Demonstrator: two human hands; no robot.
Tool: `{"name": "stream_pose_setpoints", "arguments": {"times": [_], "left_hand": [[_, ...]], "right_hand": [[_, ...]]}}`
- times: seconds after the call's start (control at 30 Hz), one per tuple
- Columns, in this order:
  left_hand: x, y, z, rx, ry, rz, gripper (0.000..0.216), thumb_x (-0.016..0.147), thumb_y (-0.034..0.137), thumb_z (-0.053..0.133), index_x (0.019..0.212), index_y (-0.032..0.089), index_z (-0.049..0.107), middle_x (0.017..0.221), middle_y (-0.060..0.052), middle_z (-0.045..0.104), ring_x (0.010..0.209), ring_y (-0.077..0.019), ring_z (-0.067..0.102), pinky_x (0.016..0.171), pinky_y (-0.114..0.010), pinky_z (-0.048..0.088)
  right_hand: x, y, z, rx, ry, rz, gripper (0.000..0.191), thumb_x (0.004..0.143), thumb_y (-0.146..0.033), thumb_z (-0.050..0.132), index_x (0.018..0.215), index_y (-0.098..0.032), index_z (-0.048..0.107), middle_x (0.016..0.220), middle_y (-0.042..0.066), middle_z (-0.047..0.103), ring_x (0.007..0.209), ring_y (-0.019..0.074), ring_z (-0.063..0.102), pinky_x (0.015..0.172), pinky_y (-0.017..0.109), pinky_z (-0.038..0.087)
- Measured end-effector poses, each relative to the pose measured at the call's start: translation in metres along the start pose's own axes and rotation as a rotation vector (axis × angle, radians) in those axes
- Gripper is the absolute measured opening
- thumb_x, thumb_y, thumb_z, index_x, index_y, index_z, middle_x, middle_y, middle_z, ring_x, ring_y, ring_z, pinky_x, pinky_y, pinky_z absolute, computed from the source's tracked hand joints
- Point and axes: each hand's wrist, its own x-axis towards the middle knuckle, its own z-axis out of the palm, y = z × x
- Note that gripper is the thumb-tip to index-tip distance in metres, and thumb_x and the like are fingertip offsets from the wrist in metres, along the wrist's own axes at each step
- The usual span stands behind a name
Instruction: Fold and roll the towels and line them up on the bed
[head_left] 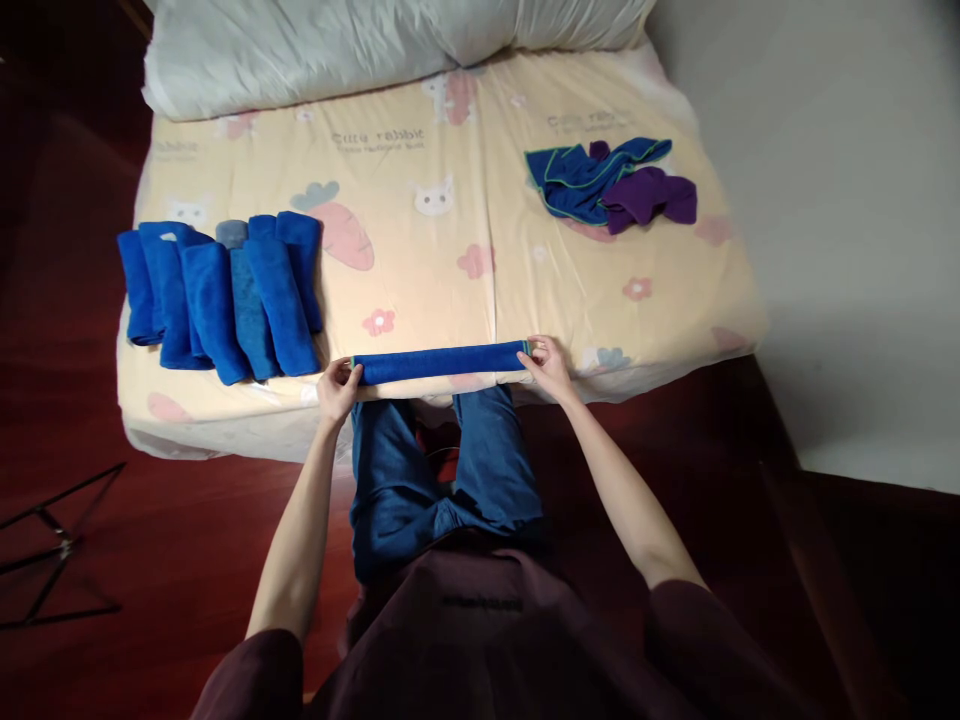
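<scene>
A blue towel (pixel 442 362), folded into a long narrow strip with green-edged ends, lies along the front edge of the bed. My left hand (pixel 340 388) pinches its left end between thumb and fingers. At the other end, my right hand (pixel 547 367) grips the towel the same way. To the left of my left hand rests a group of rolled or folded blue towels (pixel 217 300), with a greyer-blue one (pixel 255 310) among them. Farther off at the right lie a crumpled blue cloth with green edging (pixel 574 180) and a crumpled purple cloth (pixel 649 198).
The bed (pixel 420 250) has a yellow sheet printed with rabbits and carrots. A pale quilt (pixel 322 50) is bunched along its far side. A white wall (pixel 847 230) stands at the right. On the dark red floor at the left are black stand legs (pixel 64 548).
</scene>
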Motion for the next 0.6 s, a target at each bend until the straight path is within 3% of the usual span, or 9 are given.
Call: {"name": "stream_pose_setpoints", "arguments": {"times": [0.1,0.17,0.23,0.3,0.43,0.5,0.6], "left_hand": [[-0.004,0.008,0.001,0.113,0.045,0.05,0.038,0.087,0.041,0.071,0.116,0.015,0.066,0.099,-0.009,0.07,0.079,-0.019,0.069,0.077,-0.031,0.056],[-0.012,0.02,0.005,0.266,0.121,0.193,0.036,0.092,0.037,0.066,0.12,0.015,0.066,0.118,-0.016,0.068,0.098,-0.0248,0.07,0.091,-0.04,0.056],[-0.023,0.037,0.013,0.419,0.128,0.38,0.034,0.098,0.034,0.057,0.126,0.017,0.065,0.14,-0.019,0.061,0.125,-0.0311,0.062,0.11,-0.05,0.047],[-0.034,0.055,0.026,0.527,-0.018,0.55,0.038,0.103,0.033,0.049,0.136,0.02,0.062,0.156,-0.016,0.052,0.146,-0.0325,0.046,0.121,-0.054,0.035],[-0.045,0.078,0.06,0.625,-0.369,0.755,0.055,0.106,0.037,0.041,0.158,0.02,0.045,0.169,-0.012,0.032,0.159,-0.0292,0.026,0.13,-0.053,0.021],[-0.043,0.078,0.074,0.647,-0.445,0.783,0.06,0.106,0.039,0.039,0.162,0.018,0.039,0.171,-0.011,0.028,0.161,-0.0287,0.022,0.132,-0.052,0.016],[-0.035,0.069,0.083,0.669,-0.479,0.763,0.064,0.106,0.043,0.038,0.164,0.018,0.036,0.171,-0.011,0.026,0.161,-0.0294,0.021,0.133,-0.053,0.014]], "right_hand": [[-0.001,-0.007,0.0,-0.115,0.027,-0.027,0.05,0.092,-0.047,0.063,0.132,-0.018,0.053,0.076,0.001,0.063,0.077,0.0234,0.065,0.086,0.044,0.059],[-0.005,-0.018,0.004,-0.234,0.097,-0.093,0.051,0.093,-0.041,0.061,0.136,-0.016,0.053,0.098,0.009,0.069,0.094,0.0263,0.066,0.097,0.047,0.056],[-0.011,-0.036,0.012,-0.375,0.176,-0.183,0.052,0.095,-0.035,0.057,0.143,-0.016,0.052,0.131,0.017,0.064,0.123,0.0311,0.059,0.111,0.053,0.047],[-0.018,-0.057,0.027,-0.5,0.181,-0.273,0.052,0.099,-0.032,0.052,0.149,-0.019,0.05,0.155,0.017,0.049,0.145,0.0347,0.042,0.121,0.059,0.035],[-0.022,-0.094,0.07,-0.627,-0.077,-0.496,0.052,0.105,-0.031,0.044,0.156,-0.022,0.048,0.17,0.009,0.033,0.159,0.0307,0.024,0.13,0.058,0.021],[-0.019,-0.1,0.09,-0.653,-0.197,-0.589,0.053,0.107,-0.031,0.042,0.159,-0.02,0.045,0.171,0.008,0.031,0.161,0.0275,0.022,0.133,0.054,0.015],[-0.011,-0.095,0.108,-0.685,-0.273,-0.619,0.056,0.108,-0.035,0.042,0.161,-0.018,0.041,0.172,0.009,0.029,0.162,0.0265,0.02,0.134,0.053,0.011]]}}
